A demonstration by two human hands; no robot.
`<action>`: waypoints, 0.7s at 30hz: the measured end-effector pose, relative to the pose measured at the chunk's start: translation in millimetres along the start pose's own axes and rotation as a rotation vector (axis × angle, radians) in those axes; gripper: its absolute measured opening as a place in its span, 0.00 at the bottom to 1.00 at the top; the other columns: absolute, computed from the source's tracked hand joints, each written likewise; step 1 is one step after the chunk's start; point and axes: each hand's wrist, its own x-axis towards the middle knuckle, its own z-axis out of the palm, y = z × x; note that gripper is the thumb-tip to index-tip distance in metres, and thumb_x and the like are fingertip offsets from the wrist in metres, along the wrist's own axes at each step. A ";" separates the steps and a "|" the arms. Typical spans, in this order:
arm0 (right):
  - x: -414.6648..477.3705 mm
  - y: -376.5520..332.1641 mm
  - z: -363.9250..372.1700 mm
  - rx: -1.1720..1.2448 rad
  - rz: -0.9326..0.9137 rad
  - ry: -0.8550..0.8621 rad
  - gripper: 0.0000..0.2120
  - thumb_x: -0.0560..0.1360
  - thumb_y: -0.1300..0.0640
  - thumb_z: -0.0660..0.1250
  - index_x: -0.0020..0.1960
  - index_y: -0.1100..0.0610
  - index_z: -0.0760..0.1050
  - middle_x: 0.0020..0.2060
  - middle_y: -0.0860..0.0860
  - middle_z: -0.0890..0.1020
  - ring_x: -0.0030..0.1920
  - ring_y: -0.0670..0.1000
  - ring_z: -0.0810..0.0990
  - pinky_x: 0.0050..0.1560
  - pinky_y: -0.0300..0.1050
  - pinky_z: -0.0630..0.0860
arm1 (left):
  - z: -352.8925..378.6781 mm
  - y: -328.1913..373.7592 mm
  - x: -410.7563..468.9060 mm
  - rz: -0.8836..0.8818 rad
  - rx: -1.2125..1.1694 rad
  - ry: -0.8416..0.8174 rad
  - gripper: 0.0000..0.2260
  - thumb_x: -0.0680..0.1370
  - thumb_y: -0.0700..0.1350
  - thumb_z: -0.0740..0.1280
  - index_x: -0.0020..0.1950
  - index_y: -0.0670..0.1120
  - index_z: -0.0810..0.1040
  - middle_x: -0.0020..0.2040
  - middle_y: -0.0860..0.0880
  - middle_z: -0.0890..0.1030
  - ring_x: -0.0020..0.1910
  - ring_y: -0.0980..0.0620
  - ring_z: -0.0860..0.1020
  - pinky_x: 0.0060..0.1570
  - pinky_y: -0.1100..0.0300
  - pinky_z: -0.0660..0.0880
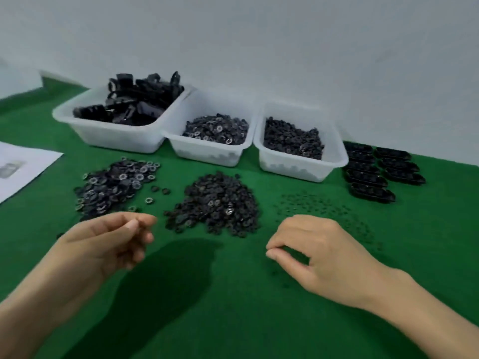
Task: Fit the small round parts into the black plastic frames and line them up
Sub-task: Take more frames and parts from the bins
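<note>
My left hand (111,239) hovers above the green table, just in front of a pile of toothed metal washers (116,185). Its fingers are curled and the thumb lies against the forefinger; I see nothing between them. My right hand (313,252) is lowered onto a thin scatter of tiny black rings (313,203), its thumb and forefinger tips pinching together at the table on one of them. A heap of black round parts (217,206) lies between the hands. Finished black plastic frames (373,172) are lined up in two rows at the far right.
Three white bins stand along the wall: loose black frames (124,104), washers (215,130), and black round parts (293,138). A sheet of paper (23,167) lies at the left edge. Green cloth (233,307) covers the table.
</note>
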 end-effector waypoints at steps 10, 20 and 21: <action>132.5 -85.5 79.1 0.076 -0.105 -0.129 0.05 0.74 0.55 0.67 0.44 0.56 0.79 0.38 0.47 0.80 0.39 0.44 0.76 0.46 0.35 0.72 | -77.4 -14.7 -54.3 0.119 -0.005 0.175 0.09 0.71 0.37 0.65 0.41 0.48 0.83 0.37 0.44 0.83 0.35 0.50 0.80 0.34 0.64 0.77; 260.5 -78.9 74.9 0.126 0.169 0.160 0.04 0.73 0.58 0.68 0.41 0.54 0.80 0.32 0.38 0.77 0.34 0.37 0.75 0.39 0.25 0.70 | -111.1 11.0 6.5 0.150 0.435 -0.051 0.04 0.76 0.46 0.66 0.45 0.53 0.80 0.42 0.49 0.82 0.41 0.53 0.79 0.44 0.57 0.76; 272.7 -74.4 74.0 0.119 0.191 0.193 0.04 0.73 0.59 0.67 0.41 0.54 0.80 0.32 0.38 0.77 0.34 0.37 0.75 0.38 0.24 0.69 | -112.1 18.3 13.1 0.173 0.453 -0.098 0.03 0.75 0.47 0.66 0.44 0.53 0.80 0.40 0.49 0.82 0.38 0.53 0.78 0.41 0.59 0.76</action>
